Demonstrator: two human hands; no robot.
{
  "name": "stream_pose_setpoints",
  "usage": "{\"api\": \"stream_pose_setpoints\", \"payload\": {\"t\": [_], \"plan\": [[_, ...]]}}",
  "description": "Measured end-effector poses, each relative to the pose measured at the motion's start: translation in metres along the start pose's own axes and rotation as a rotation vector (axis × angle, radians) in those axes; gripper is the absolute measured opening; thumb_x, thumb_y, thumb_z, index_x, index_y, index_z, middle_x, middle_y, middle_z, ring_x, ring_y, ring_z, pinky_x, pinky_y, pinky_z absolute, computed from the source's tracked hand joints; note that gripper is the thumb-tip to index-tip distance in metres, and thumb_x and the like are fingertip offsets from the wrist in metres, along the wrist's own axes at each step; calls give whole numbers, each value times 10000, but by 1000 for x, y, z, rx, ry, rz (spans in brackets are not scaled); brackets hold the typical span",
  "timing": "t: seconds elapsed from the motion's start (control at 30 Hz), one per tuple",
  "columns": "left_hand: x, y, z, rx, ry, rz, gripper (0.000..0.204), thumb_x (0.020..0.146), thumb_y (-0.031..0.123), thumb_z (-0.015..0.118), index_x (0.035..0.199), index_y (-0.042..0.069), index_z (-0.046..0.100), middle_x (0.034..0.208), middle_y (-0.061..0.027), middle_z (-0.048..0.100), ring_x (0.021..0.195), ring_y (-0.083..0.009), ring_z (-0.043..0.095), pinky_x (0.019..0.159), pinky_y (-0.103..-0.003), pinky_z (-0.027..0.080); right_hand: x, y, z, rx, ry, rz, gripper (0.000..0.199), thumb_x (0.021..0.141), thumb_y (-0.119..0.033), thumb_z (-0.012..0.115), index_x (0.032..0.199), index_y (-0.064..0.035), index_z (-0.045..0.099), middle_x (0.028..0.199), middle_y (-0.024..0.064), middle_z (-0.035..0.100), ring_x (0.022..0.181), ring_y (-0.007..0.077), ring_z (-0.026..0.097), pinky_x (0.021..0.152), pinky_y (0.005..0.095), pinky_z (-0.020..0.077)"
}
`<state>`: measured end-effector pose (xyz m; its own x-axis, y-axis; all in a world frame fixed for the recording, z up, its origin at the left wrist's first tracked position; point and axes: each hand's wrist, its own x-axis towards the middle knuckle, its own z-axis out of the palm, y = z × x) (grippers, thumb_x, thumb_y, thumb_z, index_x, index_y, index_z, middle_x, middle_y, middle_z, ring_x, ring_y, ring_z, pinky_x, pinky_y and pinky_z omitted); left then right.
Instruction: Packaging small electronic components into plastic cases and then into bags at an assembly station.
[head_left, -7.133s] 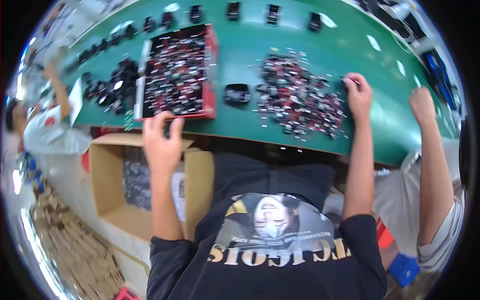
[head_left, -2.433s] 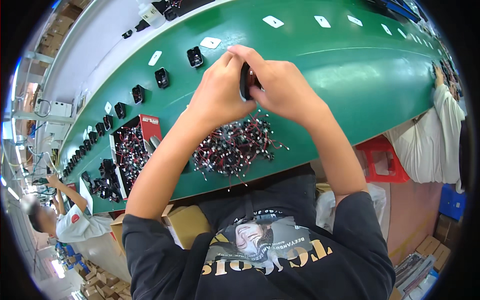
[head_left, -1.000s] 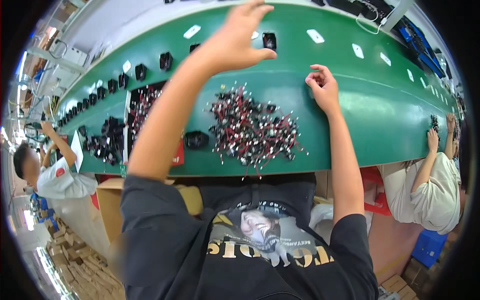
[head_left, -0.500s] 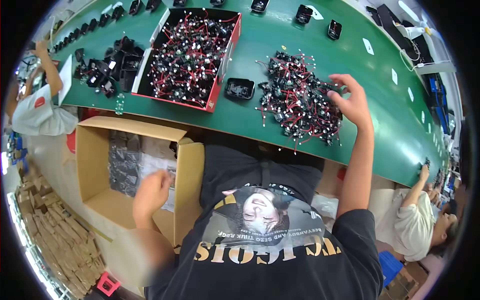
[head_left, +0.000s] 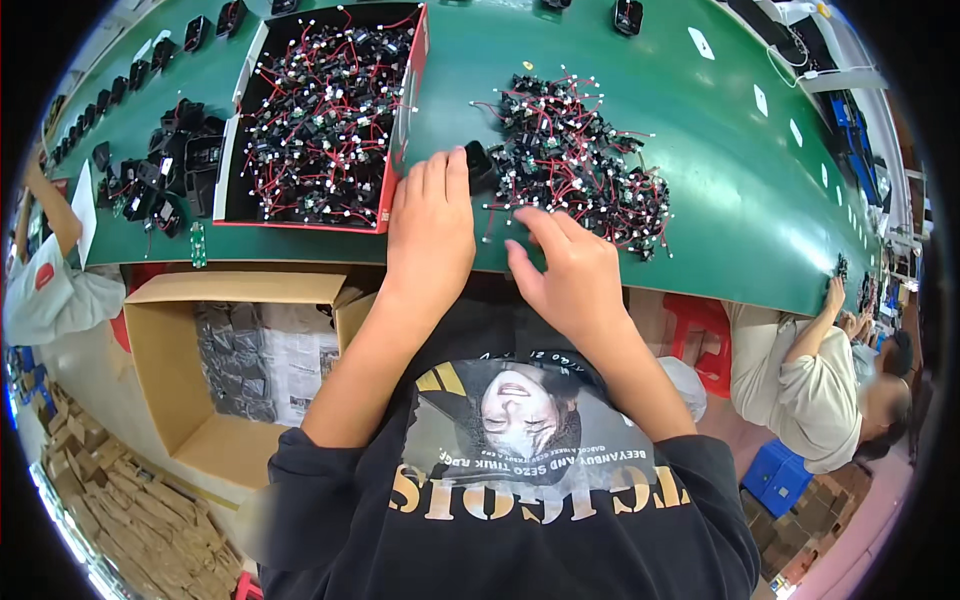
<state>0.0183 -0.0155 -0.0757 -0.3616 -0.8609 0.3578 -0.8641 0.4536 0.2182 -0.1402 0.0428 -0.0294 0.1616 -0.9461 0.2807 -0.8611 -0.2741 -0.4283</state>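
My left hand (head_left: 432, 215) lies stretched out over the table's near edge, its fingers straight and side by side. The fingertips cover part of a small black plastic housing (head_left: 479, 162); whether they press on it is hidden. To its right, my right hand (head_left: 572, 268) hovers at the near side of a loose pile of small black parts with red wires and white connectors (head_left: 580, 155). Its thumb and forefinger are apart, with nothing visible between them. Left of my left hand stands a red-sided box (head_left: 400, 125) full of the same wired parts.
An open cardboard box (head_left: 165, 375) with grey bagged items stands below the table's left edge. Black housings (head_left: 197, 34) line the far side of the green table (head_left: 735, 190). A green circuit board (head_left: 198, 245) lies near the edge. Co-workers sit at both sides.
My left hand has risen from the cardboard box to the black housing. My right hand has come back from the pile's right side to its near edge. The whole view has shifted.
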Motion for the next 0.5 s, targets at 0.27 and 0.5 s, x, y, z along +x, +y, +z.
{"api": "stream_pose_setpoints", "payload": {"t": [0.27, 0.5], "plan": [[-4, 3, -3, -142, -41, -105, 472, 784, 50, 649, 1230, -14, 506, 1029, -176, 524, 880, -322, 535, 823, -409, 471, 5, 4, 27, -115, -21, 90, 277, 757, -106, 699, 1026, -62, 647, 753, 80, 676, 520, 256, 618, 470, 344, 479], [-1, -2, -5, -476, 26, -190, 347, 832, 52, 654, 1150, -20, 537, 1045, -172, 532, 924, -281, 550, 817, -389, 485, 16, 10, 7, 165, -78, 170, 270, 760, 18, 698, 1020, -38, 652, 732, 35, 665, 576, 153, 622, 506, 264, 472]]}}
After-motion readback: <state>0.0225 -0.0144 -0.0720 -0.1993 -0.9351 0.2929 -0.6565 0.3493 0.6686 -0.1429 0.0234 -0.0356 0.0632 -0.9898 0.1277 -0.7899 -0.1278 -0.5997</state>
